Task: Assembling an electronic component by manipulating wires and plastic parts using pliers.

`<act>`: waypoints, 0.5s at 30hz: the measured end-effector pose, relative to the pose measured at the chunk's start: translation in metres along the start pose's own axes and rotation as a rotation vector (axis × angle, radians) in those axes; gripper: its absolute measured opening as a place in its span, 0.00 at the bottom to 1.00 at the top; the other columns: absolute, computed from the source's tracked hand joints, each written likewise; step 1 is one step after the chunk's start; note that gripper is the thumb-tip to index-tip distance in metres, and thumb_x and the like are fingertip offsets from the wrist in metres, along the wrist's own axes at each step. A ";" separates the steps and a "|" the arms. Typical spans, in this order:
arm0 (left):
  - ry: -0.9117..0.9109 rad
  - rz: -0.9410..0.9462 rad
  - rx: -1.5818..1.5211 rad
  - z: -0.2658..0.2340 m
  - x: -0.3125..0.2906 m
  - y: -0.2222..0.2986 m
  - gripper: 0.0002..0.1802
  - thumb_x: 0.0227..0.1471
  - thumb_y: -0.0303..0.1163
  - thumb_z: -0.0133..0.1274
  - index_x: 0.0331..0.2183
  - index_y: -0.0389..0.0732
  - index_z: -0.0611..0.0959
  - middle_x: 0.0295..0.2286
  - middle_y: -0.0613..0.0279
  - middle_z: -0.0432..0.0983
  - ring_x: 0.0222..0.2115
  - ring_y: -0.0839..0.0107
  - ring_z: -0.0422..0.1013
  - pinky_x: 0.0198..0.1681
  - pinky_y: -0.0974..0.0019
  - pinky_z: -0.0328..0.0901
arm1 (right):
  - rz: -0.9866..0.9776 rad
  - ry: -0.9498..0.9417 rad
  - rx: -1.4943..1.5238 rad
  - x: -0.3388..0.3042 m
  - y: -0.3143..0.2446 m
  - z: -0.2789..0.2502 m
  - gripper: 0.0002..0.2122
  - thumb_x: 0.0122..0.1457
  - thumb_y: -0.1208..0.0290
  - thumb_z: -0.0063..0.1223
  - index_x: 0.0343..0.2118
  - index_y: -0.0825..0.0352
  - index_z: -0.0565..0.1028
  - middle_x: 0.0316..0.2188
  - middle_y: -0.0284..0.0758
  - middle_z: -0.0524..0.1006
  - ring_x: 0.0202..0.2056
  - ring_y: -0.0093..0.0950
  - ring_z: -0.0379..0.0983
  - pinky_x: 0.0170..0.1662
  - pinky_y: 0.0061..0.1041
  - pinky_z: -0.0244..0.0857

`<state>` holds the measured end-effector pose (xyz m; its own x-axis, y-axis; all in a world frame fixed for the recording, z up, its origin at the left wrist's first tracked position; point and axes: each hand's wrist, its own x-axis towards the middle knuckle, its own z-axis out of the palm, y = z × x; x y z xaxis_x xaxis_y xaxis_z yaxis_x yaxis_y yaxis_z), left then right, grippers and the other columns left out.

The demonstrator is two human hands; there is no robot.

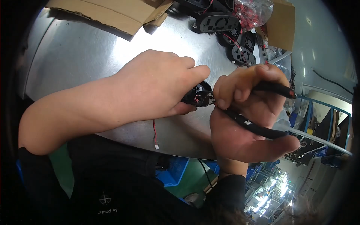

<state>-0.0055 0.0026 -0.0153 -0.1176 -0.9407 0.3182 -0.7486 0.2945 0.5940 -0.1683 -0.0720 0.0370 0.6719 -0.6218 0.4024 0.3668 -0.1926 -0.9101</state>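
My left hand (161, 84) is closed around a black plastic housing (202, 90), mostly hidden by the fingers. A thin red and black wire (154, 132) with a white connector hangs out below that hand. In my right hand (243, 144) lies a pair of pliers (258, 128) with worn black handles. The handles are spread apart, fingers around one and the thumb along the other. Its metal jaws point left and reach the housing; exactly what they touch is too small to tell.
A cardboard box (101, 15) stands at the far left of the metal table (90, 48). Several black housings with wires (219, 23) are piled at the back, beside a clear bag of red parts (250, 15). Below the front edge is a blue bin (176, 172).
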 end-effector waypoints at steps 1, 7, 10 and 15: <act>0.006 -0.002 0.002 0.001 -0.001 0.000 0.24 0.48 0.42 0.67 0.43 0.42 0.77 0.31 0.56 0.77 0.36 0.54 0.78 0.38 0.54 0.73 | 0.005 0.027 -0.011 0.000 0.001 0.002 0.51 0.52 0.16 0.35 0.57 0.67 0.67 0.30 0.33 0.66 0.26 0.25 0.63 0.31 0.28 0.57; 0.004 -0.023 -0.008 0.002 -0.001 0.003 0.24 0.48 0.42 0.68 0.43 0.42 0.77 0.32 0.55 0.78 0.37 0.55 0.78 0.39 0.54 0.73 | 0.015 0.048 -0.044 -0.002 0.000 0.007 0.52 0.50 0.15 0.37 0.56 0.67 0.66 0.32 0.35 0.66 0.27 0.27 0.63 0.34 0.28 0.57; -0.006 -0.068 -0.007 0.003 -0.001 0.007 0.24 0.47 0.40 0.68 0.43 0.43 0.76 0.32 0.55 0.76 0.37 0.53 0.77 0.39 0.53 0.72 | 0.007 0.056 -0.147 -0.001 0.001 0.012 0.52 0.49 0.14 0.37 0.56 0.67 0.65 0.34 0.36 0.66 0.29 0.26 0.62 0.35 0.28 0.58; -0.018 -0.136 -0.039 0.004 -0.002 0.008 0.24 0.47 0.39 0.67 0.42 0.43 0.74 0.32 0.56 0.75 0.37 0.52 0.76 0.38 0.51 0.71 | -0.090 0.005 -0.268 -0.002 0.008 0.012 0.52 0.47 0.14 0.39 0.55 0.66 0.65 0.34 0.36 0.65 0.29 0.26 0.61 0.34 0.28 0.58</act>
<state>-0.0139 0.0059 -0.0142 -0.0289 -0.9751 0.2199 -0.7323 0.1704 0.6593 -0.1587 -0.0627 0.0296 0.6412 -0.5965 0.4827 0.2411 -0.4405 -0.8648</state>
